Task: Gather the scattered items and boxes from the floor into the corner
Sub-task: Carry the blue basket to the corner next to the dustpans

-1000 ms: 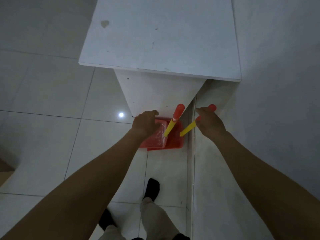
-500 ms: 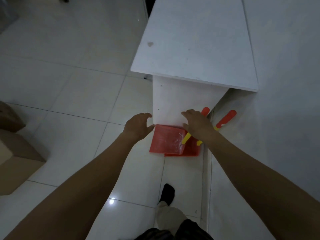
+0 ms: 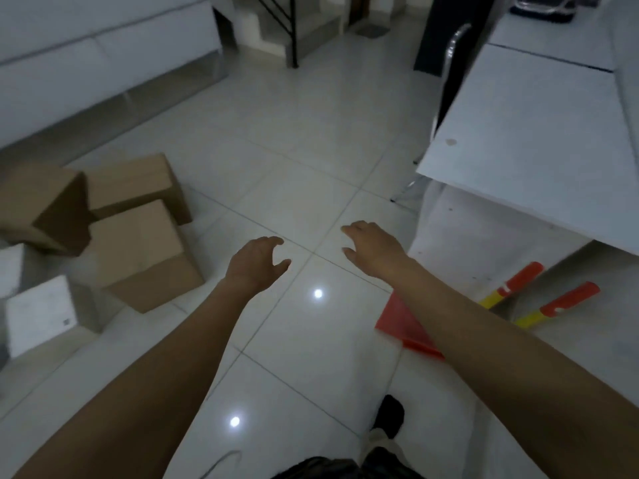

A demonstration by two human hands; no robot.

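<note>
Head view has us looking down over both outstretched arms at a pale, glossy tiled floor (image 3: 294, 160). Our left hand (image 3: 257, 262) and right hand (image 3: 375, 248) hang above bare tiles, fingers spread and loosely curved, gripping nothing.

What we judge comes next turns on the boxes. The nearest cardboard box (image 3: 138, 250) sits on the floor to the left of the left hand, near it but apart, with its long side running away from us. Two more cardboard boxes (image 3: 135, 183) (image 3: 41, 205) crowd behind it, and white boxes (image 3: 39, 314) stand closer to us at the left edge. The left hand is clearly the nearer one; the right would have to cross over.

On the opposite side, partly hidden by the right forearm, red dustpans (image 3: 397, 323) lie beside the base of a white table (image 3: 536, 150), their orange-and-yellow handles (image 3: 518, 281) slanting toward the wall. Farther off, a white couch (image 3: 103, 63) lines the room's left side.
</note>
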